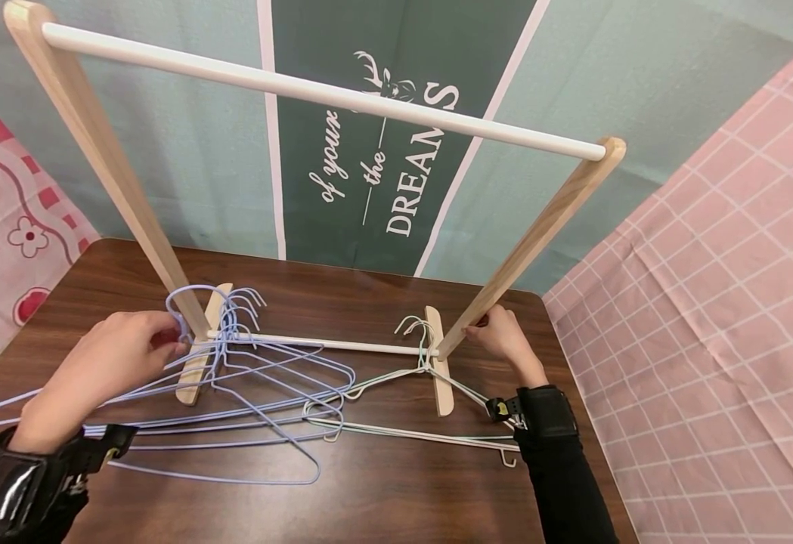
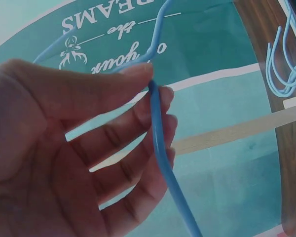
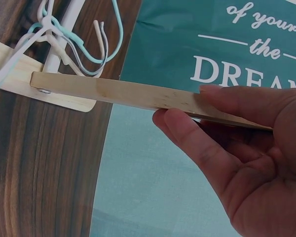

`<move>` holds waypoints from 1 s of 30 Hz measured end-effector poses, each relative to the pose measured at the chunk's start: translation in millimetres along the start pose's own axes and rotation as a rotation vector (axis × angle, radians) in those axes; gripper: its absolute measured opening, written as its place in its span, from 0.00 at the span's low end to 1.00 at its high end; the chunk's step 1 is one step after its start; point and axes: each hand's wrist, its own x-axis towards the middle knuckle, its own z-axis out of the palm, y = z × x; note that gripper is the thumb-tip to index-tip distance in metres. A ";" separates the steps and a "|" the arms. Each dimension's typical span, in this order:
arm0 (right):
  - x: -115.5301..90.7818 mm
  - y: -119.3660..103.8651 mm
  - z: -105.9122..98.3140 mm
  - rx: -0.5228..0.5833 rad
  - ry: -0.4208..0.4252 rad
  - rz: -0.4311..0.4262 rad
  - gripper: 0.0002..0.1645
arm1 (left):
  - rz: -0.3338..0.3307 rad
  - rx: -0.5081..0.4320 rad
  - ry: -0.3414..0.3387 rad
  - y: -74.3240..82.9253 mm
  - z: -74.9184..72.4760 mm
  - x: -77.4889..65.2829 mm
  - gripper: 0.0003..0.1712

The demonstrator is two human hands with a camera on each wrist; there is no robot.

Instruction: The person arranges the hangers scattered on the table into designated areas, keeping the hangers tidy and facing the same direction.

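Observation:
Near the rack's left foot, my left hand (image 1: 113, 355) pinches a blue clothes hanger (image 2: 160, 143) between thumb and fingertips. Several more blue hangers (image 1: 287, 481) lie bunched on the table beside it, their hooks by the lower bar (image 1: 342, 345). On the other side, my right hand (image 1: 505, 336) grips the right wooden post (image 3: 118, 91) of the garment rack low down, thumb on one face and fingers on the other. White and pale green hangers (image 1: 410, 434) lie by that post, hooks over the lower bar.
The rack's white top bar (image 1: 321, 91) spans the two upright posts, including the left post (image 1: 106, 159). Its wooden feet (image 1: 444, 389) stand on the brown table (image 1: 396, 506). Behind hangs a green curtain (image 1: 382, 189) with lettering, and at right a pink checked cloth (image 1: 723, 287).

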 end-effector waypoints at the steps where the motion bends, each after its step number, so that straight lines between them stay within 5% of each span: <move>1: 0.1 0.2 -0.1 -0.005 0.002 -0.001 0.14 | -0.011 -0.002 -0.001 -0.2 -0.1 0.3 0.05; 20: 0.5 0.3 -0.8 0.002 -0.005 -0.004 0.15 | -0.100 -0.001 -0.055 4.7 -4.8 12.6 0.08; 30: 0.8 -0.3 -0.8 -0.002 -0.006 0.003 0.15 | -0.071 -0.035 -0.038 9.2 0.7 20.9 0.04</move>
